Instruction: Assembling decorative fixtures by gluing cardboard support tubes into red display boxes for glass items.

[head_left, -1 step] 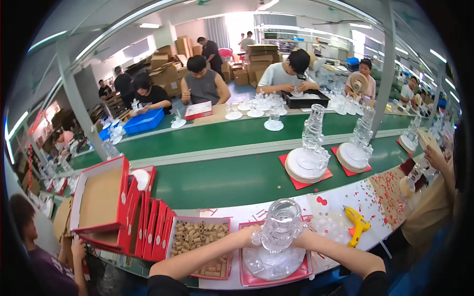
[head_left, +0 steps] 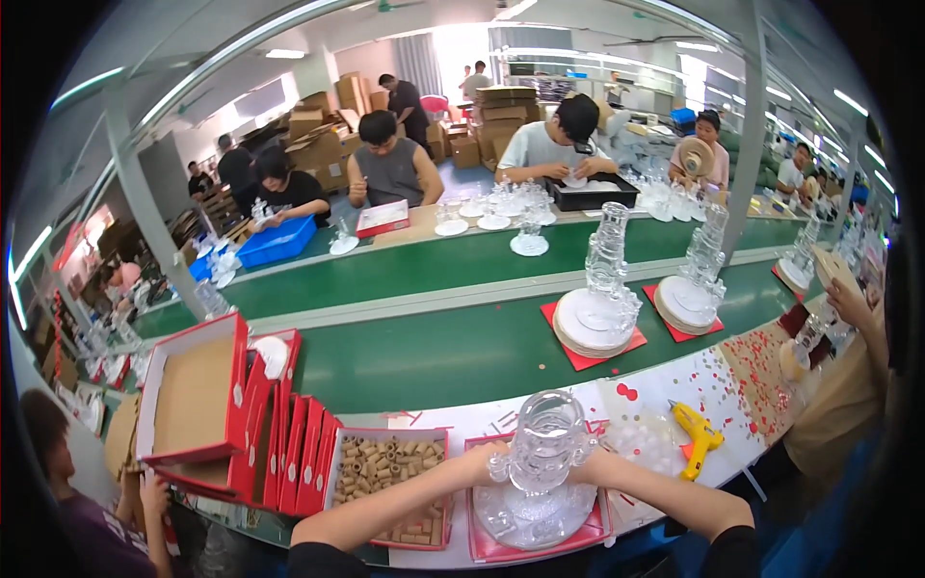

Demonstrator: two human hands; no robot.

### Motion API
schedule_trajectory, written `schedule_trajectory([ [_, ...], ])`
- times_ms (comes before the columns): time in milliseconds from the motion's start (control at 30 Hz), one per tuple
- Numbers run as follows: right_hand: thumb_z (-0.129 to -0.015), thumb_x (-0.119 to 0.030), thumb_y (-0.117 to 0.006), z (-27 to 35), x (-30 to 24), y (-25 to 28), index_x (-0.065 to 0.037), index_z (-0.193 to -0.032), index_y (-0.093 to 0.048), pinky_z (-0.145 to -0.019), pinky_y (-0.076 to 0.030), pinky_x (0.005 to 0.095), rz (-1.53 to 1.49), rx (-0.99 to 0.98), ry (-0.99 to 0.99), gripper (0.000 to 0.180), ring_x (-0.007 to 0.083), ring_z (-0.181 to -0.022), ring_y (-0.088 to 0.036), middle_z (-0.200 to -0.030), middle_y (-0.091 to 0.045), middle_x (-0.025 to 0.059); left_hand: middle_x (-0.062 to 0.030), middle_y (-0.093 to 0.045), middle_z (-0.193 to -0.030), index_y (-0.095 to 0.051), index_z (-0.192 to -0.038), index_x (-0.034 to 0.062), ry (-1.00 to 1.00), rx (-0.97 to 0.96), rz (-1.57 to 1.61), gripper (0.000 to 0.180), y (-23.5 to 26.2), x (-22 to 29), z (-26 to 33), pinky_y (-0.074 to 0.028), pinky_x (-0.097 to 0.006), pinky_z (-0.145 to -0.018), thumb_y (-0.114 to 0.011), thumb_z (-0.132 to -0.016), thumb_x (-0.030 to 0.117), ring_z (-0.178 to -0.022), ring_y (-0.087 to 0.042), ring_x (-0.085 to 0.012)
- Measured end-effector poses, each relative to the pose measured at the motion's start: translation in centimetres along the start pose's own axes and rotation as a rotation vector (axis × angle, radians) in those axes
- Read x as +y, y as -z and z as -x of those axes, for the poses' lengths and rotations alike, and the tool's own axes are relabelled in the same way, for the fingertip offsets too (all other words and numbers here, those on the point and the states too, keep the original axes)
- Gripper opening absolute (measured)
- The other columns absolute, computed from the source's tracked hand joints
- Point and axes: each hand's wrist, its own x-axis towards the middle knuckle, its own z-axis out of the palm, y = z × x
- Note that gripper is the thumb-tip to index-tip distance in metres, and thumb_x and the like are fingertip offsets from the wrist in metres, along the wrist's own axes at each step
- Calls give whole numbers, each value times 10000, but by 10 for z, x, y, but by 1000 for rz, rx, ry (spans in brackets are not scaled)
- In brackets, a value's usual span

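A clear, see-through tower-shaped ornament rises from a round white glittery base, directly in front of me. The base sits in a shallow red-edged box tray. From the left, my left hand closes against the tower's side; my right hand does the same from the right. Most of the fingers are hidden behind the clear piece. A yellow glue gun lies on the white table covering to the right. Left of the tray, a red-edged box of short brown cardboard tubes lies partly under my left forearm.
Red-edged box trays are stacked at the left. Finished-looking towers on red squares stand on the green conveyor belt. Small red pieces are scattered at right. A co-worker's arm reaches in there; other people sit across the belt.
The view has shifted very slightly. Both hands stay at the clear tower, and nothing has visibly been taken up or let go.
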Motion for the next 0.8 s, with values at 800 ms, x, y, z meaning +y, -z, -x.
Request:
schedule_trajectory([
  [800, -794, -187, -616, -7, -35, 98, 8, -1134, -566, -840, -483, 439, -538, -180, -207, 394, 356, -977, -601, -1048, -607, 207, -157, -585, -1225, -539, -1232, -8, -189, 183, 366, 381, 87, 80, 50, -418, -399, -990, -568, -855, 37, -1114, -557, -295],
])
